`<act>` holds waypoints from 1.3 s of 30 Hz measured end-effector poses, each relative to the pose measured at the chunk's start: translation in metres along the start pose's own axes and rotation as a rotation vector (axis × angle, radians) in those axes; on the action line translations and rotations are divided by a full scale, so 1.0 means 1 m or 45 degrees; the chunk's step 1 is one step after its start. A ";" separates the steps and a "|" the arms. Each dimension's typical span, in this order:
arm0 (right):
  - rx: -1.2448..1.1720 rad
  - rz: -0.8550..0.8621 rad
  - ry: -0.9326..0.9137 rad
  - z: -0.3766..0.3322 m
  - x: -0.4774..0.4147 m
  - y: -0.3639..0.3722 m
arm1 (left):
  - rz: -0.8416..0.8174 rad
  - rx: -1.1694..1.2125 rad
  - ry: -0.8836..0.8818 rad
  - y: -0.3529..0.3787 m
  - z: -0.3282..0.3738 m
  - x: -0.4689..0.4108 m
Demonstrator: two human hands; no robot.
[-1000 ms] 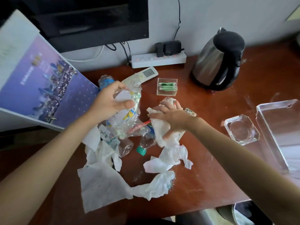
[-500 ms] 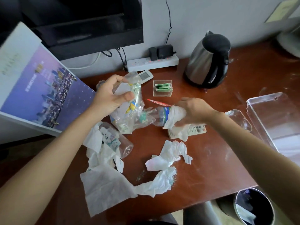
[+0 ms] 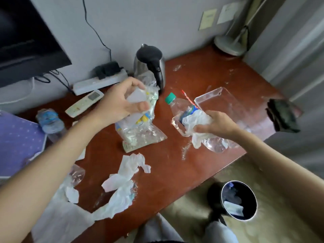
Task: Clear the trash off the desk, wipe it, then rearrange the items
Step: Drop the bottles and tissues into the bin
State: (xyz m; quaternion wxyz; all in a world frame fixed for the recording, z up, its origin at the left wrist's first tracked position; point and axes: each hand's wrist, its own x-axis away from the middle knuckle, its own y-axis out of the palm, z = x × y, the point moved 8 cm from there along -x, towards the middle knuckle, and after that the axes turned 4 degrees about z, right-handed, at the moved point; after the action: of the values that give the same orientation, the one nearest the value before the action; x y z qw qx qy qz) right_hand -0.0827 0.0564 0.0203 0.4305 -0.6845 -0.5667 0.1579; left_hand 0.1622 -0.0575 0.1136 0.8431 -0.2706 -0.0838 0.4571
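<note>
Crumpled plastic bag (image 3: pixel 140 123) clenched in left hand (image 3: pixel 122 102); right hand (image 3: pixel 213 124) grips bottle (image 3: pixel 184 111) and tissue (image 3: pixel 196 120).

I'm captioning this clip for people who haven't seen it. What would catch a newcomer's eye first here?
Both hands are full of trash above the red-brown desk: the left hand grips a clear plastic bag of wrappers at centre, and the right hand clutches a green-capped bottle together with a crumpled tissue. More crumpled tissues litter the desk's near edge. A black trash bin stands on the floor at lower right.
</note>
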 end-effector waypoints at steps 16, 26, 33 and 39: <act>0.054 -0.118 -0.128 0.225 0.075 -0.121 | -0.252 -0.206 -0.054 0.282 0.126 0.009; -0.076 -0.118 0.055 0.312 0.081 -0.141 | -0.422 -0.198 -0.007 0.373 0.143 -0.018; -0.109 -0.170 0.031 0.378 0.093 -0.148 | -0.393 -0.212 -0.075 0.437 0.159 0.001; -0.071 -0.344 -0.105 0.446 0.108 -0.146 | -0.187 -0.213 -0.249 0.510 0.169 0.051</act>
State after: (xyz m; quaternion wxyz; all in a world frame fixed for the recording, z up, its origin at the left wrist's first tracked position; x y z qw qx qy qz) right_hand -0.4565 0.3362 -0.0965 0.4049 -0.6066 -0.6752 0.1107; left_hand -0.2441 0.2707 -0.0219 0.8366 -0.2871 -0.2230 0.4099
